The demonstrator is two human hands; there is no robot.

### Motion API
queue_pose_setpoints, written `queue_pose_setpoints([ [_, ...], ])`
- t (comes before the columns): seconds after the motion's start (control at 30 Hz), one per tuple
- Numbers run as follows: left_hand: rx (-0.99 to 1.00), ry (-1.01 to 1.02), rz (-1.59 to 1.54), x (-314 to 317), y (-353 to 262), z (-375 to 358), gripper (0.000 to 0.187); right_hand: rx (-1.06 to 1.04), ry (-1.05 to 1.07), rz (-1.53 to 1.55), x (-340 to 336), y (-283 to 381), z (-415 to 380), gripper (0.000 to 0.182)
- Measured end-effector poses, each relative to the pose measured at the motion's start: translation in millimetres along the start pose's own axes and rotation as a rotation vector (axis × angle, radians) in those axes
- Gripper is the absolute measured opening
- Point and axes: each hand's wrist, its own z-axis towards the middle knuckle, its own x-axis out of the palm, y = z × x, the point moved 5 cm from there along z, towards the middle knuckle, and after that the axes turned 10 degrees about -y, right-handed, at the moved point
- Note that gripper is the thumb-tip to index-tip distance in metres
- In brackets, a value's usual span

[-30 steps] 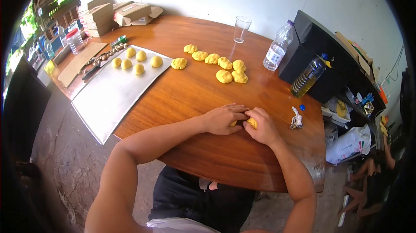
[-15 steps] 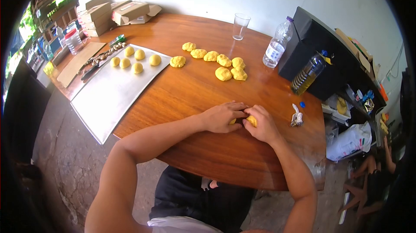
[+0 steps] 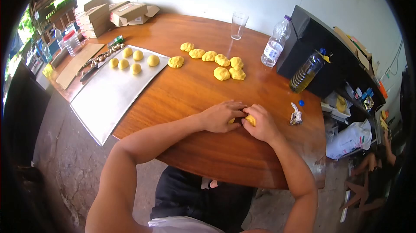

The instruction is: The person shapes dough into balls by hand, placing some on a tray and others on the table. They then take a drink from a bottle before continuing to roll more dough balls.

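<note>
Near the table's front edge my left hand (image 3: 220, 117) curls around a bit of yellow dough that shows beneath its thumb. Close beside it, my right hand (image 3: 261, 124) is closed on a piece of yellow dough (image 3: 250, 120), partly hidden by the fingers. The fingertips of both hands nearly meet. Beyond them, several rough yellow dough lumps (image 3: 222, 74) lie in a loose group on the wood. To the left, several smooth round dough balls (image 3: 136, 69) sit at the far end of a metal baking tray (image 3: 103, 103).
A drinking glass (image 3: 238, 26), a clear water bottle (image 3: 276, 42) and an oil bottle (image 3: 307, 73) stand toward the back right, by a black box (image 3: 299, 38). Cardboard boxes (image 3: 128, 13) are stacked at the back left. A blue cap (image 3: 301, 103) lies on the right.
The view has shifted very slightly. Both hands keep their place around the dough, with only small finger movement.
</note>
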Motion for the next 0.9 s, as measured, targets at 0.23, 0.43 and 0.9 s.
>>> queue_pose_setpoints([
  [0.23, 0.001, -0.001, 0.030, -9.7, -18.9, -3.6, 0.039, -0.003, 0.048, -0.021, 0.8, 0.0, -1.5, 0.027],
  [0.43, 0.116, 0.001, 0.004, -22.8, -2.2, 0.8, 0.028, -0.003, 0.040, 0.044, -0.9, 1.5, -2.4, 0.026],
  [0.9, -0.205, 0.101, 0.082, -35.9, 1.4, 0.5, 0.033, -0.005, 0.048, 0.056, -0.3, 0.7, -2.1, 0.026],
])
